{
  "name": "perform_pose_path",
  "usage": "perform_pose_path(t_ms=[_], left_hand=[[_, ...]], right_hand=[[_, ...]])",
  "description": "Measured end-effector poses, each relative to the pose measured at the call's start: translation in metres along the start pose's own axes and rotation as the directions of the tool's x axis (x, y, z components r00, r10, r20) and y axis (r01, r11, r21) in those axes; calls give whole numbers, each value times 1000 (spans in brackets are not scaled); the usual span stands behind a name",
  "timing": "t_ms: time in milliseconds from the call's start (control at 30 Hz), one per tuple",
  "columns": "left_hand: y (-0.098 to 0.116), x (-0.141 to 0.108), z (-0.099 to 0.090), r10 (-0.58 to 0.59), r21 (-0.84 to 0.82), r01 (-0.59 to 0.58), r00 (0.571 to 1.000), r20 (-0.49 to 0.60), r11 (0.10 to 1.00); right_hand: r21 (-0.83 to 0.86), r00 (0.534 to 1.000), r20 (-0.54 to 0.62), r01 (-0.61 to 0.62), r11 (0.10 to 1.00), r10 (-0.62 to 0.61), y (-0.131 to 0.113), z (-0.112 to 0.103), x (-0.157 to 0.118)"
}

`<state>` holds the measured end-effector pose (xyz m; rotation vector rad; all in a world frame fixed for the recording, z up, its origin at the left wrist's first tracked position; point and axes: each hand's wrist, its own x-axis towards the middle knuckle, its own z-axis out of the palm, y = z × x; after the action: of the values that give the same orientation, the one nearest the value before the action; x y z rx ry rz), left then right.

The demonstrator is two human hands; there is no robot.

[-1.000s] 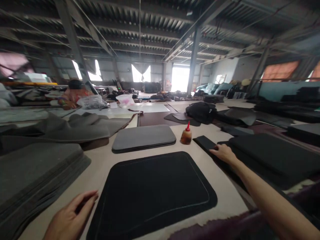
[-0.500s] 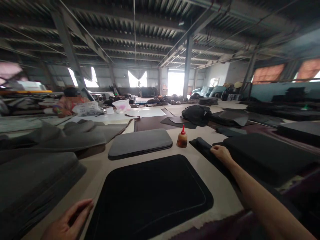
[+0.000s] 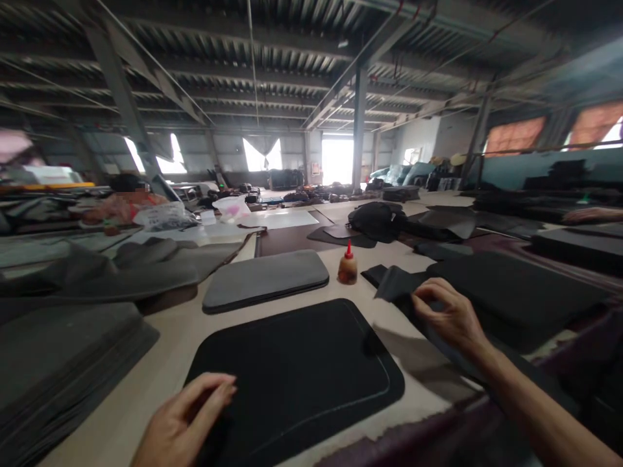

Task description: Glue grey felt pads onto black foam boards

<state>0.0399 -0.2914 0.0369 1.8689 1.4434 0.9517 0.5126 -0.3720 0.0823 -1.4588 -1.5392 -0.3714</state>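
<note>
My right hand (image 3: 448, 312) pinches the edge of a dark sheet of thin material (image 3: 400, 283) and holds that edge raised off the table; the rest of the sheet trails along the table's right side, partly behind my forearm. My left hand (image 3: 187, 418) hovers over the lower left part of a black rounded panel (image 3: 302, 370), thumb and fingertips together; whatever may be between them is too small to make out. A pale chalk-like line runs along the panel's right and near edges. Behind the panel stands a brown bottle with a red nozzle (image 3: 347, 269).
A grey rounded panel stack (image 3: 265, 279) lies beyond the black panel. Dark sheet stacks stand at left (image 3: 68, 370) and right (image 3: 520, 292). A black bag (image 3: 374, 220) rests farther back. A person (image 3: 126, 201) is at the far left; another person's hand (image 3: 594, 215) shows at the right edge.
My right hand has lifted the dark sheet's edge from the table. My left hand has moved right, from beside the black panel to over it. Another person's hand has appeared at the right.
</note>
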Motion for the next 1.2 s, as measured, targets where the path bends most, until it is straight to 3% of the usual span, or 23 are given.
perform_pose_path(t_ms=[33, 100, 200, 233, 267, 333, 400, 467, 533, 600, 667, 700, 767, 833, 867, 933, 1000, 1100, 1200], left_hand=[[24, -3, 16, -43, -161, 71, 985, 170, 984], [68, -8, 49, -30, -418, 234, 898, 440, 878], [112, -16, 91, 31, -607, 569, 715, 698, 555], [122, -19, 101, 56, -611, 649, 663, 746, 453], [130, -22, 108, 82, -617, 693, 637, 766, 373], [140, -29, 115, 91, -658, 697, 664, 742, 285], [146, -38, 113, 71, -726, 636, 737, 672, 262], [150, -47, 105, 80, -760, 586, 775, 627, 282], [154, -55, 94, 120, -740, 549, 766, 631, 389], [158, -61, 83, 170, -686, 467, 745, 646, 558], [160, -63, 70, 214, -643, 342, 749, 626, 685], [160, -62, 63, 238, -633, 263, 769, 594, 728], [153, -57, 44, 254, -590, 81, 849, 463, 804], [137, -50, 20, 210, -476, -71, 946, 246, 877], [126, -46, 8, 153, -413, -86, 979, 132, 907], [101, -39, -15, -25, -341, 15, 999, -24, 940], [75, -36, -31, -200, -356, 153, 975, -101, 922], [39, -39, -39, -412, -409, 341, 906, -95, 846], [14, -44, -35, -510, -374, 462, 860, -33, 804]], right_hand=[[15, 996, 17, 91, 996, -91, -23, -6, -5], [45, 972, 37, 230, 972, -231, -66, -16, -14], [98, 927, 106, 350, 932, -360, -111, -26, -27], [117, 916, 139, 363, 924, -377, -120, -29, -31], [139, 905, 176, 366, 920, -386, -126, -30, -36], [183, 886, 278, 331, 926, -372, -130, -31, -46], [228, 883, 365, 222, 948, -295, -127, -30, -57], [283, 896, 416, 32, 958, -153, -121, -29, -68], [364, 874, 485, -200, 910, -2, -116, -26, -76], [445, 773, 631, -435, 783, 71, -116, -21, -81], [478, 606, 795, -624, 618, -3, -120, -17, -82], [476, 524, 848, -685, 552, -81, -123, -15, -81], [452, 405, 891, -750, 482, -206, -124, -14, -81], [397, 341, 918, -785, 476, -203, -117, -16, -83], [348, 309, 937, -804, 482, -162, -110, -19, -85], [246, 253, 966, -838, 488, -52, -91, -26, -90], [208, 269, 962, -842, 497, 53, -72, -32, -95], [237, 376, 892, -862, 448, 251, -55, -31, -94], [253, 384, 810, -911, 327, 443, -51, -17, -84]])
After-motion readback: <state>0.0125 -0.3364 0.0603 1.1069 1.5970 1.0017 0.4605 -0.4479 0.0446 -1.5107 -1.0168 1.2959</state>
